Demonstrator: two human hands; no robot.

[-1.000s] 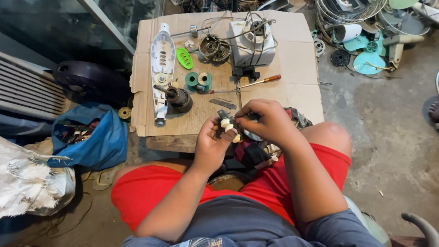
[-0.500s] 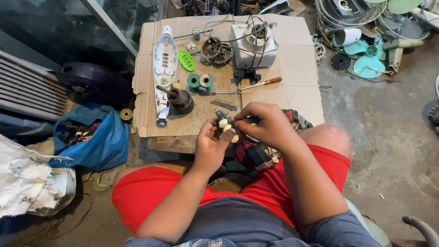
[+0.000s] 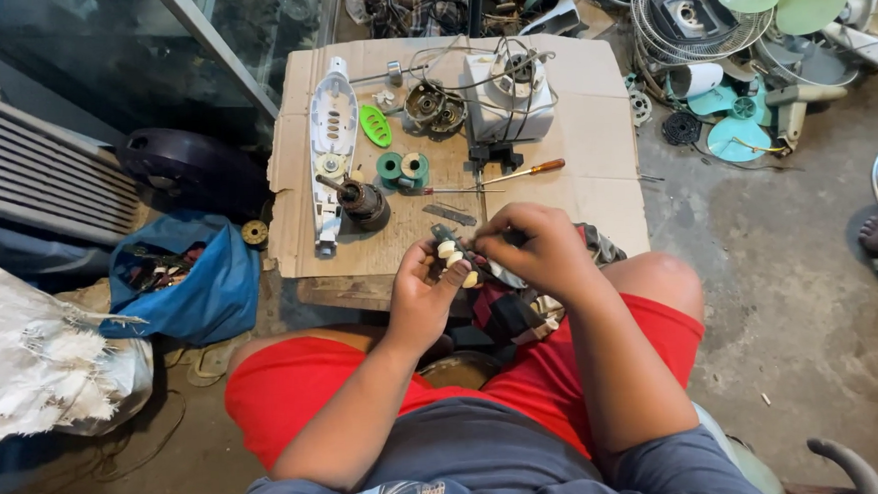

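A small part with white knobs (image 3: pixel 457 259) is pinched between the left hand (image 3: pixel 420 296) and right hand (image 3: pixel 539 249), above the edge of the cardboard-covered table (image 3: pixel 597 209); if the grip is loosened, it is likely lost onto the cluttered floor

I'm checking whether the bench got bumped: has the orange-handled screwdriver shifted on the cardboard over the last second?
No. The orange-handled screwdriver lies in the same spot, just below the white motor housing on the cardboard sheet, tip pointing left as before.
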